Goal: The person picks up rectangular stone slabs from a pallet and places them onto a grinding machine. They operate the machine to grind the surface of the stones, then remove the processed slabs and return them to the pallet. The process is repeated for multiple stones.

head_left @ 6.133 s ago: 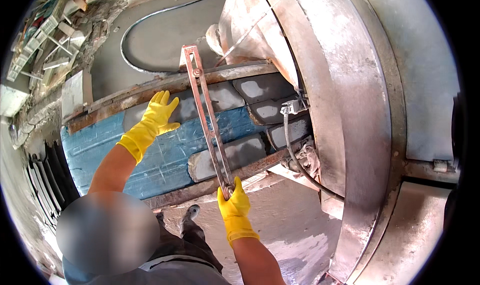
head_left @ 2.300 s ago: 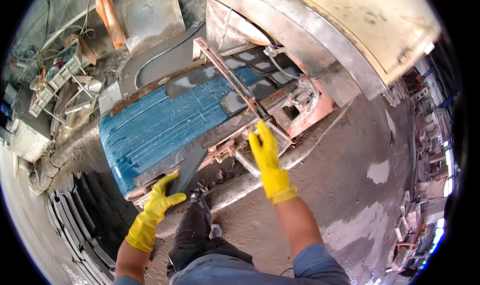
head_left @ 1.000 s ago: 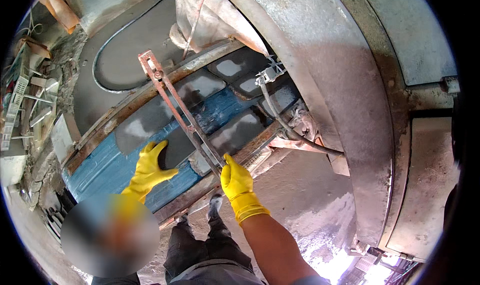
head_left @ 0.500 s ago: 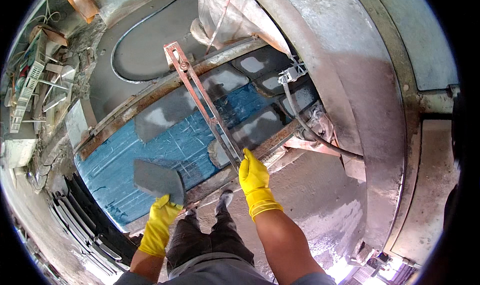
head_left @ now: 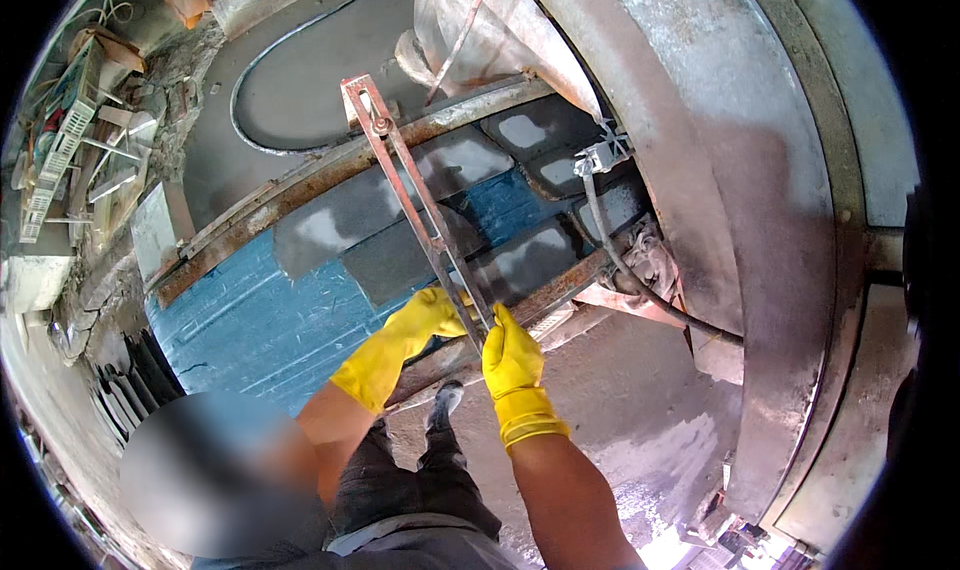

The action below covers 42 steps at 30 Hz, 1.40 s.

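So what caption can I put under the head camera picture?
Gloved right hand gripping a slotted metal bar over grey slabs on a blue belt, left hand close by.

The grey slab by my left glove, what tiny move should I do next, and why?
Maybe slide the left hand back toward you. The dark grey slab seems to lie flat on the blue belt, partly beneath the slotted bar, and that hand is very close to the bar, whose near end the right hand grips.
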{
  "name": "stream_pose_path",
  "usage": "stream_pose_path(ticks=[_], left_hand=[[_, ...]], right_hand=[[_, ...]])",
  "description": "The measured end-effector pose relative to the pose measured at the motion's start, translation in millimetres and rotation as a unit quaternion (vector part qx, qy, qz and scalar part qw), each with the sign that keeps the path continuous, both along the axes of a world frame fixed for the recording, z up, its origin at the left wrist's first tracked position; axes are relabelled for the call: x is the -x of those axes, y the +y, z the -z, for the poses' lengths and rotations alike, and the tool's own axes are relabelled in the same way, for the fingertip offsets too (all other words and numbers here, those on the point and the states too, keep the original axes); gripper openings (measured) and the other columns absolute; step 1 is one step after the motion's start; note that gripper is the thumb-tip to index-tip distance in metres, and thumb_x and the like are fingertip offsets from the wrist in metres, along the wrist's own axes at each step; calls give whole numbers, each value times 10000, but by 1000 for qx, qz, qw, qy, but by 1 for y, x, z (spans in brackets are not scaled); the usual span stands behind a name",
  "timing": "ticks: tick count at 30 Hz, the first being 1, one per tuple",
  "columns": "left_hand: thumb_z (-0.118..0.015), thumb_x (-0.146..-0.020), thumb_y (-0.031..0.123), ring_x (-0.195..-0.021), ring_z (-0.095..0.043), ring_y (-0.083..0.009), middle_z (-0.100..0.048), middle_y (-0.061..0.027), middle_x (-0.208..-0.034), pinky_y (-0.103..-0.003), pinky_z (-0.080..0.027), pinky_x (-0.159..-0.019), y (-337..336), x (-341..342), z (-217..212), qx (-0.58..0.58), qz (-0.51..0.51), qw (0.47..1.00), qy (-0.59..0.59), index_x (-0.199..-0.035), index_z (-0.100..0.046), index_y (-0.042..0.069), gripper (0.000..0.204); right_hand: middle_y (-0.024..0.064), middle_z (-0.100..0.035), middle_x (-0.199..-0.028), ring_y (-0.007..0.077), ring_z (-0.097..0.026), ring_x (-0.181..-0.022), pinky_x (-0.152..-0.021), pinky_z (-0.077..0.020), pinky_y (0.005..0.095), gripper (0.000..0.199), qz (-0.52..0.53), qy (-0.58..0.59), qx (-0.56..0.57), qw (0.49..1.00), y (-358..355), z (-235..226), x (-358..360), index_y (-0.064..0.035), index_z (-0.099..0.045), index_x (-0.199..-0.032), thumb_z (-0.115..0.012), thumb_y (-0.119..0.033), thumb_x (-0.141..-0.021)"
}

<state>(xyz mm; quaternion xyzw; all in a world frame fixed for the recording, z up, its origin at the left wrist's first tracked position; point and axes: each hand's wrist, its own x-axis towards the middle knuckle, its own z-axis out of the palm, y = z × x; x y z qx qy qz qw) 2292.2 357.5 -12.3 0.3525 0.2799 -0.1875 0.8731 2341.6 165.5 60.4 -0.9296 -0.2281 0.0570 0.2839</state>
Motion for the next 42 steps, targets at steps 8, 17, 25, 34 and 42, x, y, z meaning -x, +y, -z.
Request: stream_pose_path(ticks=[8, 17, 25, 34, 42], left_hand=[[-753, -905, 434, -1460, -353, -565, -352, -340, -1617, -652, -245, -1220, 42, 84, -9, -816, 58, 570, -76, -1563, -470, 83, 798], [-609, -1003, 499, -1555, -210, -484, -234, -132, -1733, -693, -154, -1213, -31, -19, 48, -743, 72, 665, 33, -1655, -300, 200, 782], [-382, -1073, 641, -1535, -365, -156, -388, 163, -1660, -556, -427, -1058, -62, -57, 54, -241, -282, 921, -121, -1568, -365, 438, 535], [-832, -738, 466, -1433, -406, -484, -459, -235, -1540, -623, -262, -1222, 60, -51, 10, -872, 48, 476, -107, -1495, -564, 156, 861], [-668, -907, 615, -1552, -329, -411, -372, -169, -1680, -596, -200, -1287, 72, -125, 26, -804, 132, 486, -314, -1581, -478, 224, 803]], right_hand=[[177, -752, -1203, 408, -723, -1011, -890, -582, 478, 414, -1, 15, 7, 1000, -5, 2, 0, -92, -680, -1360, -583, -270, -999], [183, -753, -1198, 388, -730, -1049, -910, -588, 455, 370, -13, 17, 2, 1000, 0, -4, -4, -79, -671, -1360, -554, -213, -1035], [207, -752, -1163, 414, -729, -986, -866, -590, 485, 405, 3, 29, 20, 999, 0, -8, -2, -73, -668, -1352, -559, -257, -1008], [182, -760, -1185, 387, -735, -1034, -913, -590, 452, 390, 9, 16, 20, 1000, -3, -2, -2, -65, -685, -1349, -564, -261, -1034], [194, -755, -1175, 422, -723, -995, -884, -583, 486, 421, -8, -3, -2, 1000, -3, -1, -2, -85, -671, -1377, -562, -279, -1019]])
